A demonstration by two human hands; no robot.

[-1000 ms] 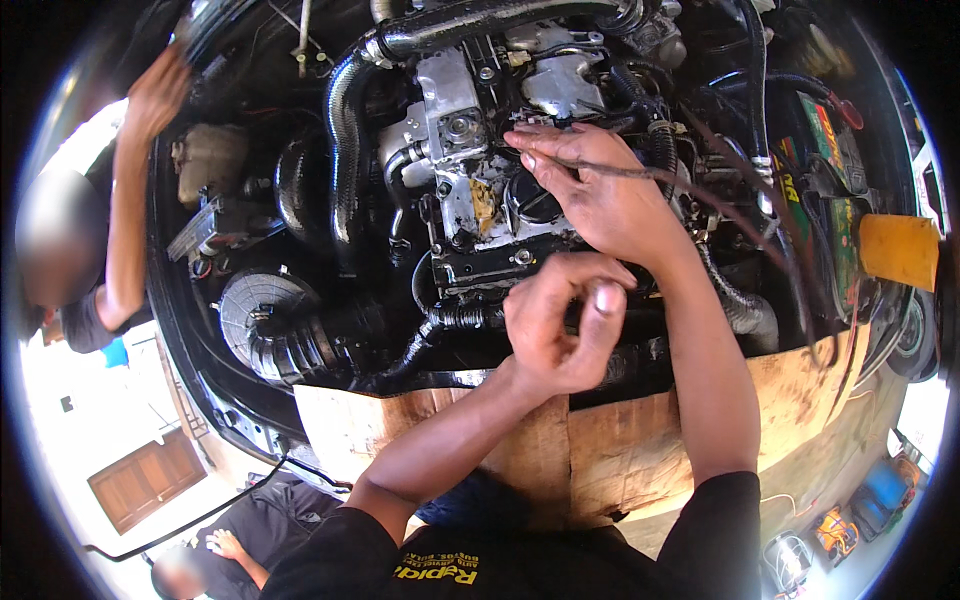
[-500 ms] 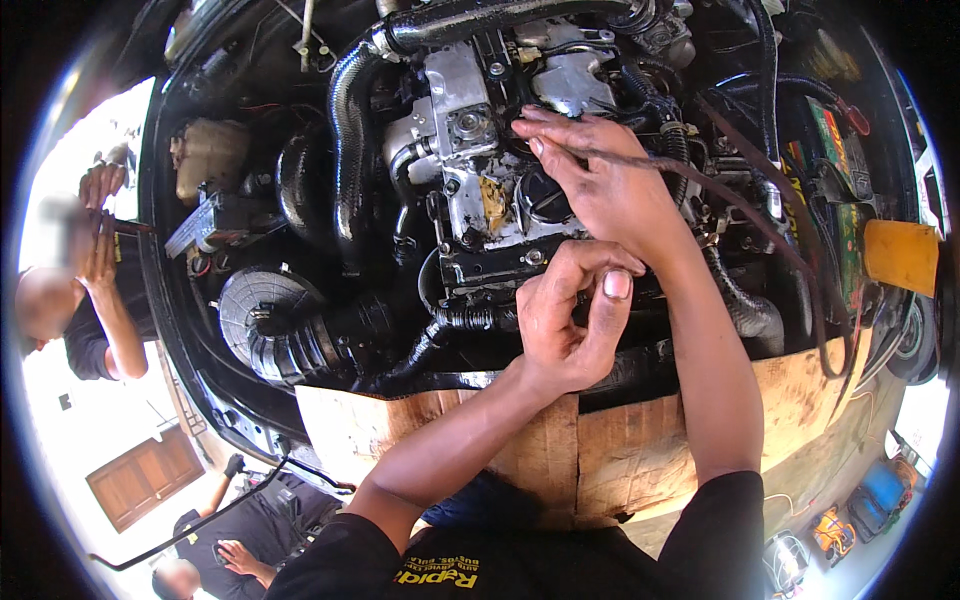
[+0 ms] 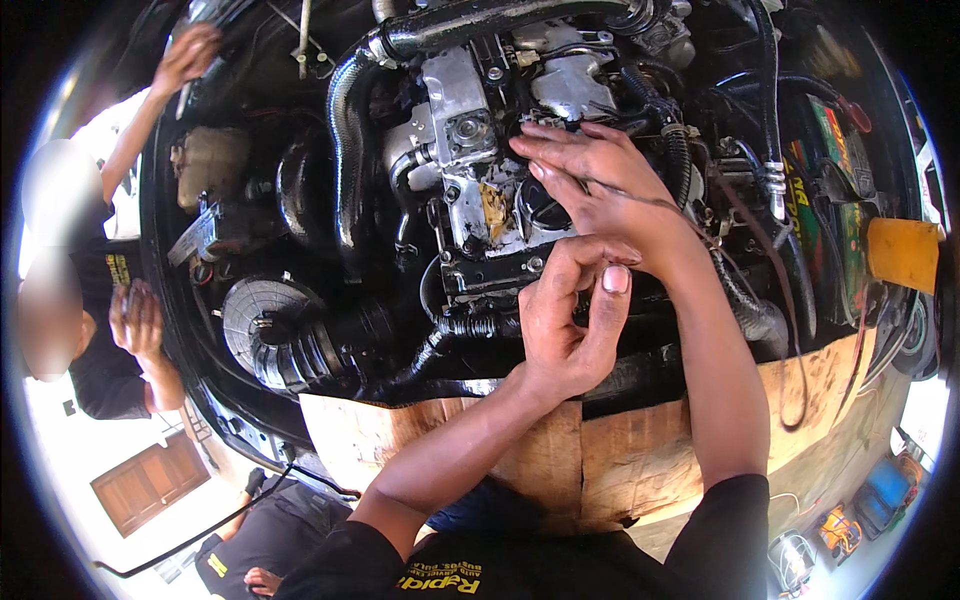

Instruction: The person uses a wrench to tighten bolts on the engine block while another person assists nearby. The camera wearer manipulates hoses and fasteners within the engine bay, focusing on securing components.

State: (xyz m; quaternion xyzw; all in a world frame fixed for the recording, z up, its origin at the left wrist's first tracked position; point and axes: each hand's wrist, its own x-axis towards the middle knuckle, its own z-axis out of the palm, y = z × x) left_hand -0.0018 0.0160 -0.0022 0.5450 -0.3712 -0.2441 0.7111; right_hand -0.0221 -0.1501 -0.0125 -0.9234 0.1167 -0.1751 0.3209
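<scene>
Head view, and nearest you is the cardboard (image 3: 450, 430) along the bay's front edge. Above it your left hand (image 3: 570, 320) curls inward, fingertips by your right wrist; whether they grip anything, you can't tell. Your right hand (image 3: 610, 185) stretches its fingers over the engine (image 3: 465, 135), near a round black cap (image 3: 540, 205). Across that hand runs the dark strip (image 3: 777, 255), looping down rightward; whether it's pinched is unclear. Farthest, a thick black hose (image 3: 480, 28) spans the top.
</scene>
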